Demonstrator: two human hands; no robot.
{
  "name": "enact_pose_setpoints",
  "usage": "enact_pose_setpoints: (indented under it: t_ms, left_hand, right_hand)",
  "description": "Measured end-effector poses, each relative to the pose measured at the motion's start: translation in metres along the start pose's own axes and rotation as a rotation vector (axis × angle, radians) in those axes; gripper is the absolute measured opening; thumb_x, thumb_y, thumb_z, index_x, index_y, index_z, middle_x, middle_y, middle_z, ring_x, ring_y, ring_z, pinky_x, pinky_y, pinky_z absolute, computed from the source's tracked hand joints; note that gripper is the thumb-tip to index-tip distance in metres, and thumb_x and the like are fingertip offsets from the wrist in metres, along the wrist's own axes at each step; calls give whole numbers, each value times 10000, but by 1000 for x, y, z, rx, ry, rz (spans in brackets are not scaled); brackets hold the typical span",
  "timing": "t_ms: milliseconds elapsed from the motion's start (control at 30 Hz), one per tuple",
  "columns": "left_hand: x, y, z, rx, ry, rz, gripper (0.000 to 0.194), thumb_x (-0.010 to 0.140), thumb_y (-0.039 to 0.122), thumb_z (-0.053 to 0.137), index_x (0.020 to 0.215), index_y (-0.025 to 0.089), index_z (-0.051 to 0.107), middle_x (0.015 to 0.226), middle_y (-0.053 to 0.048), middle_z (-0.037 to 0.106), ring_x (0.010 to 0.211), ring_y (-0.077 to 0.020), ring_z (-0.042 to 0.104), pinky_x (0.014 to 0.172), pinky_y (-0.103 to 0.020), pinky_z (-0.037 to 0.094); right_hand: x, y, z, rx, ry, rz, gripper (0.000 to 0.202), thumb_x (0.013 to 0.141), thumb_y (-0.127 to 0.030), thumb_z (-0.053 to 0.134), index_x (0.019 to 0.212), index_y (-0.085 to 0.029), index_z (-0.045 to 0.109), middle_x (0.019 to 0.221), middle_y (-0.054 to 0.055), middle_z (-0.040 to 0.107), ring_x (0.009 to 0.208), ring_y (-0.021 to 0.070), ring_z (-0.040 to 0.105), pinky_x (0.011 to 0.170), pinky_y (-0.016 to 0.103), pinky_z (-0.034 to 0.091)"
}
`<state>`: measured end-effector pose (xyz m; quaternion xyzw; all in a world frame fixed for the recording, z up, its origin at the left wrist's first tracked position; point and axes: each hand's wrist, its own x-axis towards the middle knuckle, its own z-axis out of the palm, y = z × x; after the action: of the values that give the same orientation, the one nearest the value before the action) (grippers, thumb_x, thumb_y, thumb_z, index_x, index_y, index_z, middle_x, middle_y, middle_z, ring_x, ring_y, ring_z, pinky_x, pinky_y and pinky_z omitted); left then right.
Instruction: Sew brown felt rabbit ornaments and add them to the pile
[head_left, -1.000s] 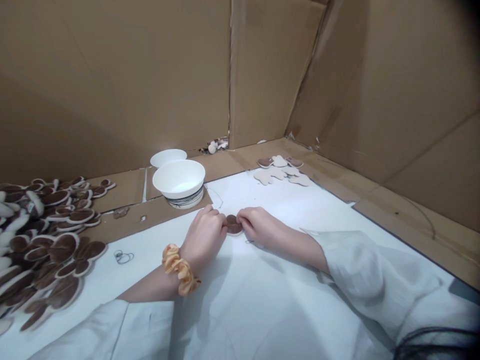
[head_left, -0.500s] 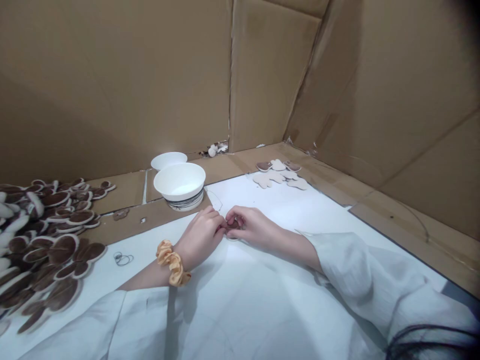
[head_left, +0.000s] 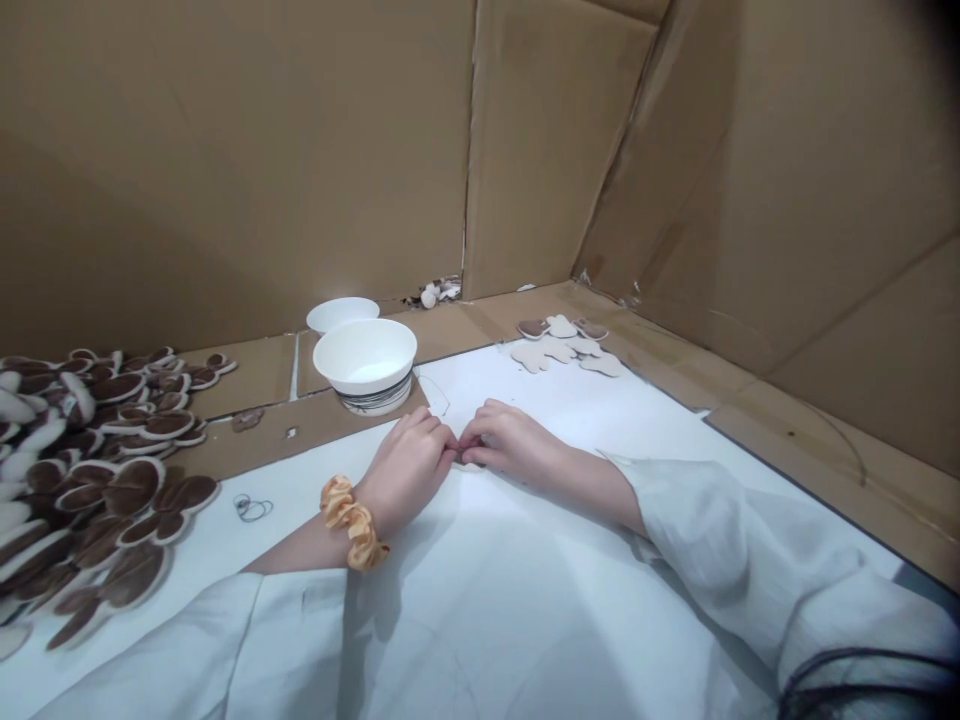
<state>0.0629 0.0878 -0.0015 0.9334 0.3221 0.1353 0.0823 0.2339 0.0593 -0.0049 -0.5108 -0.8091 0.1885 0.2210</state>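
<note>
My left hand (head_left: pixel 411 460), with a yellow-orange scrunchie (head_left: pixel 354 522) round its wrist, is closed, its fingertips pinched together. My right hand (head_left: pixel 519 440) meets it from the right, thumb and fingers also pinched. Between the two sets of fingertips is a small brown fabric piece with a pale edge (head_left: pixel 471 465), mostly covered by the fingers. Both hands rest low over the white board (head_left: pixel 450 560). Just behind them stands a white paper bowl (head_left: pixel 365 362) with dark lines round its lower part.
A heap of brown and cream plush pieces (head_left: pixel 124 490) covers the left side. A loop of dark thread (head_left: pixel 253 508) lies beside it. Flat cream and brown fabric cut-outs (head_left: pixel 559 350) lie at the back right. Another white bowl (head_left: pixel 343 312) stands behind the first. Cardboard walls (head_left: pixel 360 160) enclose the table.
My right fingers have closed in over the brown piece, so less of it shows. The fingertips of both hands stay together. The whole view has shifted slightly.
</note>
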Motion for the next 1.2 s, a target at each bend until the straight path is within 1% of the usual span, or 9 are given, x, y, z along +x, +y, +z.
enact_pose_setpoints:
  t_ms: [100, 267, 400, 533, 667, 800, 967, 1067, 1200]
  left_hand:
    - [0, 0, 0, -6, 1, -26, 191, 831, 158, 430, 754, 143, 604, 771, -73, 611, 842, -213, 478, 781, -350, 399]
    - [1, -4, 3, -39, 14, -14, 189, 832, 161, 427, 738, 148, 591, 765, -65, 609, 832, -208, 478, 751, -341, 403]
    - [0, -7, 4, -84, 20, -10, 166, 827, 164, 444, 730, 159, 579, 761, -49, 610, 836, -204, 478, 744, -327, 400]
    - [0, -10, 4, -131, 10, -20, 149, 821, 172, 458, 731, 169, 577, 767, -36, 614, 837, -200, 479, 721, -311, 394]
    - [1, -13, 5, -176, 5, -16, 128, 815, 192, 482, 737, 173, 582, 753, -29, 609, 815, -192, 478, 700, -302, 386]
    - [2, -16, 6, -209, 8, 0, 151, 821, 222, 489, 708, 176, 578, 729, -24, 598, 798, -184, 481, 690, -292, 383]
    - [3, -16, 4, -226, 7, 4, 131, 806, 201, 492, 709, 176, 576, 735, -21, 599, 799, -183, 486, 698, -291, 389]
    - [2, -16, 4, -224, 7, -1, 131, 805, 207, 492, 712, 176, 579, 732, -22, 600, 803, -187, 490, 708, -299, 393]
    - [2, -16, 6, -187, 26, -7, 138, 807, 218, 498, 696, 169, 564, 724, -27, 597, 810, -193, 485, 716, -310, 391]
  right_hand:
    - [1, -4, -1, -20, -5, 21, 82, 755, -142, 595, 746, -173, 670, 704, 37, 600, 808, 163, 501, 704, 261, 393]
    - [0, -12, -3, 14, 0, 92, 66, 747, -220, 624, 716, -175, 661, 688, 32, 600, 811, 166, 509, 685, 256, 395]
    - [0, -14, -2, 9, -1, 71, 44, 741, -143, 613, 718, -153, 650, 733, 39, 616, 794, 153, 522, 710, 254, 402]
    - [5, -6, -5, 54, -61, 30, 94, 716, -87, 592, 719, -157, 656, 728, 21, 627, 705, 125, 547, 665, 233, 412]
    - [12, 7, -8, 189, -124, 57, 39, 688, -142, 632, 713, -148, 661, 648, 0, 624, 598, 103, 544, 581, 207, 414]
    - [17, 14, -8, 332, -190, 101, 80, 676, -196, 666, 722, -130, 658, 598, -2, 617, 565, 104, 554, 554, 204, 423]
    - [11, 6, -6, 167, -54, -27, 33, 696, -139, 641, 720, -157, 654, 724, 9, 605, 643, 103, 538, 624, 211, 417]
    - [8, 3, -6, 129, -61, -44, 48, 711, -134, 627, 732, -168, 655, 743, 9, 606, 655, 103, 531, 634, 209, 409]
    - [11, 2, -7, 123, -97, 34, 45, 686, -153, 647, 725, -168, 662, 689, -3, 613, 613, 98, 517, 596, 199, 392]
